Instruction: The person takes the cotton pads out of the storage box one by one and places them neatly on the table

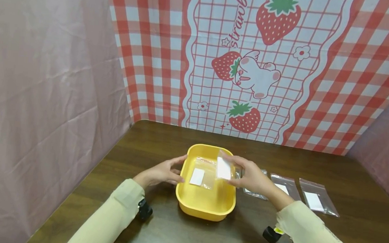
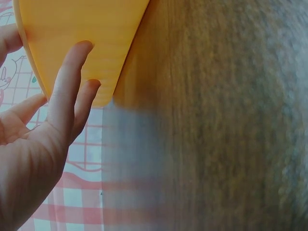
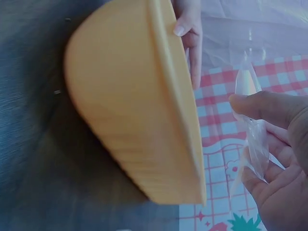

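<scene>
A yellow plastic basin [image 1: 206, 206] stands on the table. At its left side is my left hand [image 1: 163, 172], with the thumb at the rim and fingers spread against the outer wall [image 2: 67, 29]. Over the basin's right side, my right hand [image 1: 252, 177] pinches a small clear zip bag [image 1: 223, 169] with a white card in it. The right wrist view shows this bag [image 3: 257, 144] edge-on between thumb and fingers, beside the rim. Inside the basin lies another clear zip bag [image 1: 208, 179] with a white card [image 1: 197, 176].
To the right of the basin, several clear zip bags with white cards lie in a row: one partly behind my right hand [image 1: 256, 193], a middle bag [image 1: 293, 187] and a far right bag [image 1: 330, 205]. A strawberry-patterned checked cloth [image 1: 161, 61] hangs behind the brown table [image 1: 140, 140].
</scene>
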{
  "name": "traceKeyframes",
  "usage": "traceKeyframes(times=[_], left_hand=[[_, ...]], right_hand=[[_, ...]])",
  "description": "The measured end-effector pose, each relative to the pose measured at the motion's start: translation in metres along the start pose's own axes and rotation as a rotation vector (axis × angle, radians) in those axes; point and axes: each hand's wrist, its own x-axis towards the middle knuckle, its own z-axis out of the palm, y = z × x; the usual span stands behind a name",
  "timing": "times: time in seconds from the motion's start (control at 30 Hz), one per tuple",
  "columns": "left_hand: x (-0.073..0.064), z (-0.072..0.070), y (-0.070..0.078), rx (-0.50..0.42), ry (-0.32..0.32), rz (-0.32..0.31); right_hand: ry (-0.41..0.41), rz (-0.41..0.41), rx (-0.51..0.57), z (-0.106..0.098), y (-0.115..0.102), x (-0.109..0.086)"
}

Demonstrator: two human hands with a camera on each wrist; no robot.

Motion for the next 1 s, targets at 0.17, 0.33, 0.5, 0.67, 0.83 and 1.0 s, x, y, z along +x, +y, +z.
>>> traceKeyframes(times=[0.17, 0.33, 0.5, 0.67, 0.83, 1.0], left_hand=[[-0.001, -0.001, 0.001, -0.006, -0.013, 0.006], [-0.002, -0.001, 0.001, -0.015, -0.027, 0.012], [-0.003, -0.001, 0.002, -0.008, -0.020, 0.007], [-0.002, -0.002, 0.001, -0.011, -0.022, 0.007], [-0.001, -0.002, 0.001, -0.014, -0.025, 0.006], [0.000, -0.002, 0.000, -0.014, -0.028, 0.010]], right_hand=[[0.049, 0.015, -0.013, 0.001, 0.007, -0.020], [0.106, -0.018, -0.063, 0.000, 0.014, -0.042], [0.133, -0.051, -0.113, 0.002, 0.021, -0.063], [0.141, -0.086, -0.148, 0.006, 0.029, -0.083], [0.097, -0.102, -0.094, 0.010, 0.040, -0.100], [0.069, -0.120, -0.081, 0.015, 0.048, -0.114]])
